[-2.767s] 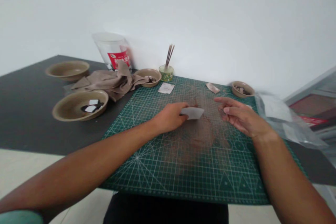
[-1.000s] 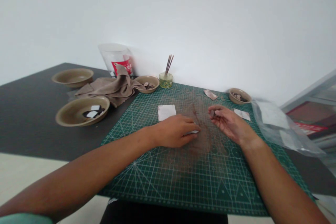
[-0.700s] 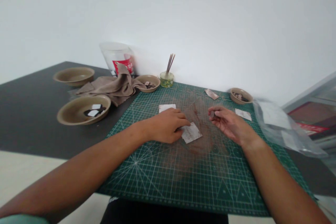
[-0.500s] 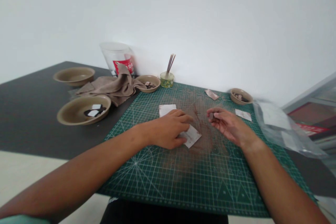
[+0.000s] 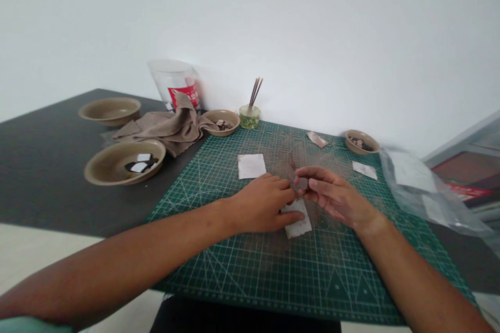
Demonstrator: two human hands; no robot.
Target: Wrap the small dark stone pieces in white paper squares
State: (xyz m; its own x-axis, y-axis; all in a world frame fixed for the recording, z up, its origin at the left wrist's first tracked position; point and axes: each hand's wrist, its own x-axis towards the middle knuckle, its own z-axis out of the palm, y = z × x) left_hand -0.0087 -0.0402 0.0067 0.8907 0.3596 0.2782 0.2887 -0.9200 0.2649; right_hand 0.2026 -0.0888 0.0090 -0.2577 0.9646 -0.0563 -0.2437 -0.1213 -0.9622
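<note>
My right hand (image 5: 332,195) pinches a small grey-brown piece (image 5: 303,183) with a flat face between thumb and fingertips, above the green cutting mat (image 5: 250,265). Close beside it, my left hand (image 5: 267,203) has its fingers curled and its thumb on a smudged white paper piece (image 5: 300,226). The left fingertips hide part of that paper and almost meet the right fingertips. A second white paper square (image 5: 251,166) lies flat just beyond my left hand. Brown dust is spread over the middle of the mat.
Left are a bowl (image 5: 105,166) with black and white pieces, another bowl (image 5: 111,114), a brown cloth (image 5: 164,130) and a clear tub (image 5: 175,83). Small bowls of pieces (image 5: 221,130) (image 5: 361,148), a stick holder (image 5: 250,117), paper scraps (image 5: 317,139) (image 5: 365,169) and a plastic bag (image 5: 422,187) surround the mat.
My right hand has moved left with the small piece, close to my left hand. The left hand has shifted right and nearer, and the paper under it has moved and turned.
</note>
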